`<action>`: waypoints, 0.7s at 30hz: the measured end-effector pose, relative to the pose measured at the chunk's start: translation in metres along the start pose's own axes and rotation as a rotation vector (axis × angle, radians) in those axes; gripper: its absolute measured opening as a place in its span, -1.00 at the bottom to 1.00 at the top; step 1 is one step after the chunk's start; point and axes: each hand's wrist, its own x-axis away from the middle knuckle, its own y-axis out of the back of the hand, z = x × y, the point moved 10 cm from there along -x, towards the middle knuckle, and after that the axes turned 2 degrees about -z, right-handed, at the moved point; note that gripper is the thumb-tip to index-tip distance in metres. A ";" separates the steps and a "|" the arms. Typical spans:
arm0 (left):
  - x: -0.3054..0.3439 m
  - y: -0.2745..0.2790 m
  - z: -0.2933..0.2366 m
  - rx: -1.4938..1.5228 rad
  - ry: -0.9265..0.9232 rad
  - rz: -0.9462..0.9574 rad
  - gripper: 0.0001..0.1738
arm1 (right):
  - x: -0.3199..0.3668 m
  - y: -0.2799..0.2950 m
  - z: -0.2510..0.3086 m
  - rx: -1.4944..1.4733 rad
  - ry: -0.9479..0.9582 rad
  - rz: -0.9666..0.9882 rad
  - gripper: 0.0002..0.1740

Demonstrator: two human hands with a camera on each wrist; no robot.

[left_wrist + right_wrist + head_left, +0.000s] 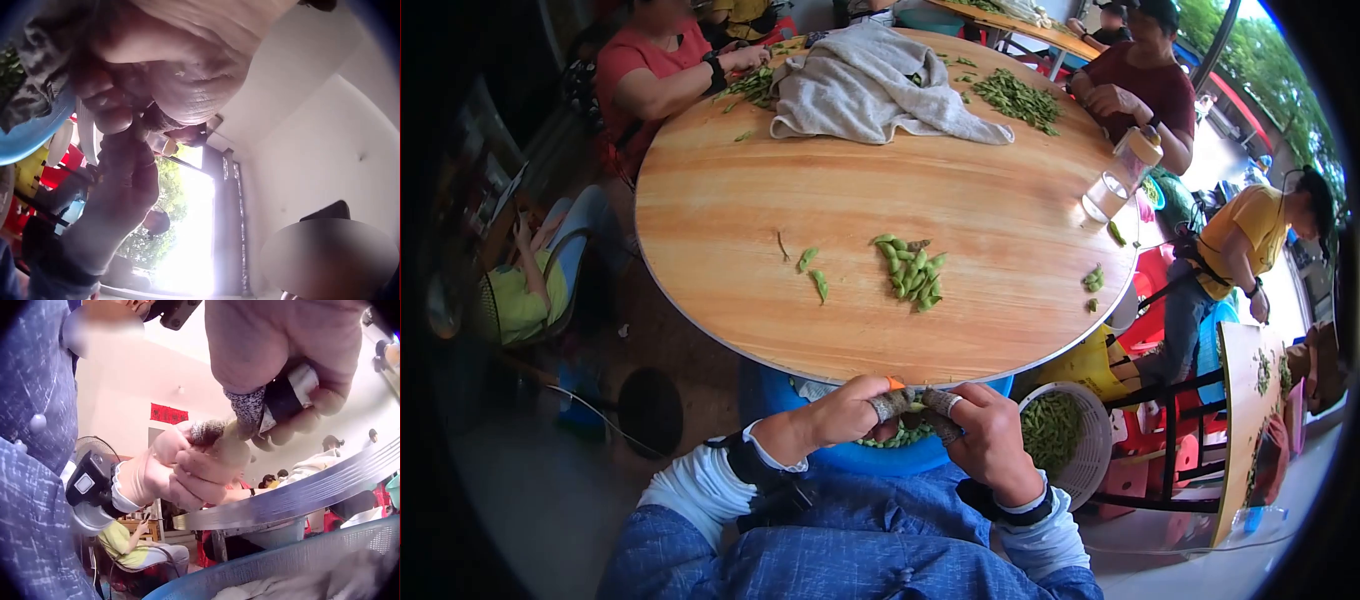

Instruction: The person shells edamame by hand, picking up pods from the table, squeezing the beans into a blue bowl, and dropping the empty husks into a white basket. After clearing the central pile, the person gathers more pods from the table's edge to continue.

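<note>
Both hands meet just off the table's near edge, with a green soybean pod (916,406) pinched between their fingertips. My left hand (840,412) has cloth wrapped about a thumb or finger and an orange band near the tip. My right hand (992,432) wears similar wrapping, with white and dark tape on its fingers in the right wrist view. Fingers hide most of the pod. Below them sits a blue basket (880,460) holding green beans. A small pile of soybean pods (918,272) lies on the round wooden table (770,200).
A grey cloth (850,90) covers part of the far table, with more pods (1017,98) beside it. A bottle (1122,175) stands near the right rim. A white basket of pods (1055,430) is at my right. Other people sit around the table.
</note>
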 end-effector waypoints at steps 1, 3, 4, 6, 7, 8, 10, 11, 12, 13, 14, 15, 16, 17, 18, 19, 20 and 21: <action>-0.002 -0.002 0.008 0.166 0.065 -0.002 -0.81 | 0.000 -0.001 0.000 0.039 0.008 0.020 -0.78; -0.002 -0.004 0.007 0.290 0.010 0.022 -0.83 | 0.002 0.001 -0.016 -0.194 -0.201 -0.084 -0.78; -0.002 -0.006 0.006 0.351 -0.017 0.035 -0.85 | 0.007 0.001 -0.024 -0.310 -0.306 -0.137 -0.77; -0.001 -0.002 -0.004 0.254 -0.151 -0.022 -0.89 | 0.021 -0.014 -0.039 -0.756 -0.483 -0.128 -0.78; 0.000 -0.001 -0.009 0.206 -0.217 -0.051 -0.90 | 0.028 -0.024 -0.043 -0.980 -0.571 -0.121 -0.79; 0.001 0.001 -0.016 0.117 -0.299 -0.114 -0.91 | 0.030 -0.027 -0.042 -1.044 -0.591 -0.106 -0.78; 0.007 0.001 -0.029 -0.064 -0.457 -0.240 -0.91 | 0.033 -0.035 -0.038 -1.175 -0.632 -0.079 -0.76; 0.010 -0.001 -0.034 -0.169 -0.487 -0.258 -0.91 | 0.033 -0.036 -0.036 -1.224 -0.631 -0.087 -0.76; 0.013 -0.002 -0.039 -0.276 -0.517 -0.275 -0.90 | 0.034 -0.036 -0.036 -1.240 -0.623 -0.086 -0.76; 0.016 -0.003 -0.044 -0.384 -0.547 -0.291 -0.90 | 0.035 -0.038 -0.037 -1.256 -0.613 -0.085 -0.76; 0.017 -0.004 -0.045 -0.384 -0.536 -0.296 -0.89 | 0.036 -0.039 -0.037 -1.273 -0.604 -0.084 -0.76; 0.018 -0.005 -0.045 -0.385 -0.526 -0.302 -0.89 | 0.037 -0.039 -0.038 -1.271 -0.611 -0.085 -0.76; 0.018 -0.005 -0.045 -0.386 -0.516 -0.309 -0.88 | 0.038 -0.039 -0.038 -1.270 -0.618 -0.085 -0.76; 0.019 -0.006 -0.046 -0.400 -0.536 -0.304 -0.87 | 0.038 -0.040 -0.038 -1.270 -0.623 -0.084 -0.76; 0.020 -0.006 -0.047 -0.415 -0.555 -0.300 -0.85 | 0.037 -0.038 -0.038 -1.258 -0.639 -0.111 -0.76; 0.020 -0.007 -0.048 -0.432 -0.574 -0.296 -0.81 | 0.035 -0.037 -0.036 -1.246 -0.654 -0.139 -0.76; 0.021 -0.007 -0.048 -0.425 -0.575 -0.297 -0.82 | 0.034 -0.036 -0.036 -1.235 -0.668 -0.168 -0.76; 0.021 -0.008 -0.048 -0.419 -0.575 -0.297 -0.82 | 0.033 -0.035 -0.034 -1.239 -0.662 -0.170 -0.76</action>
